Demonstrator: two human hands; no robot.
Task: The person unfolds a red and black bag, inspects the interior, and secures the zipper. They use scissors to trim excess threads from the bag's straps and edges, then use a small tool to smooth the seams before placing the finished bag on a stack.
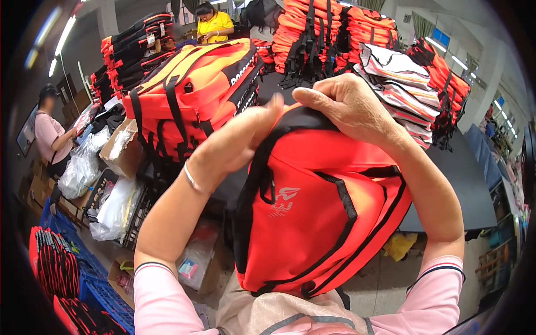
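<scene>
A bright red-orange backpack (296, 223) with black trim and a pale printed mark stands upright before my body, its lower end close to my apron. My right hand (354, 106) is closed at its top edge, thumb and curled fingers pressed together on a thin orange edge there. Against the upper left side of the backpack lies my left hand (245, 137), wearing a bracelet. Its thumb is smeared by motion and its other fingers are mostly hidden. Just beyond my left hand, a stack of orange backpacks (195, 95) with black straps rests on the dark table (458, 184).
Tall piles of orange bags (307, 33) and a stack of white bags (396, 89) stand at the back. Cartons (120, 151), plastic wrap (84, 167) and blue crates (106, 285) crowd the left. One person in yellow (215, 23) and another in pink (50, 131) are farther off.
</scene>
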